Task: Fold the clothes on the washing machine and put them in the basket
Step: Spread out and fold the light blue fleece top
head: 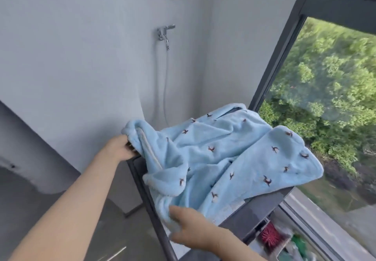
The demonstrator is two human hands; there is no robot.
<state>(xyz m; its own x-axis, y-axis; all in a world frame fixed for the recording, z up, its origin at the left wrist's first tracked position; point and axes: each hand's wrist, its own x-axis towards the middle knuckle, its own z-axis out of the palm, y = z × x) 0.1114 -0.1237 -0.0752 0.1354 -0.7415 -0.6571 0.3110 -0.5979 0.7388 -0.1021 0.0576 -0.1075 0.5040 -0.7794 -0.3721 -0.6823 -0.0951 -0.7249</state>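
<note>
1. Head view: a blue garment (219, 159) lies crumpled and unfolded on the dark washer (262, 212).
2. Left hand (120, 148) pinches its far edge; right hand (189, 230) holds the near hem.
3. Folding has barely begun; no basket in view.

Both hands (120, 148) (189, 228) gripping blue garment (223, 159) (crumpled).

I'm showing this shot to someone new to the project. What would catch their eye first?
The crumpled light-blue garment spread over the dark washing machine at centre. The left hand grips its far-left edge, the right hand touches its near edge. Green trees fill the window on the right.
</note>
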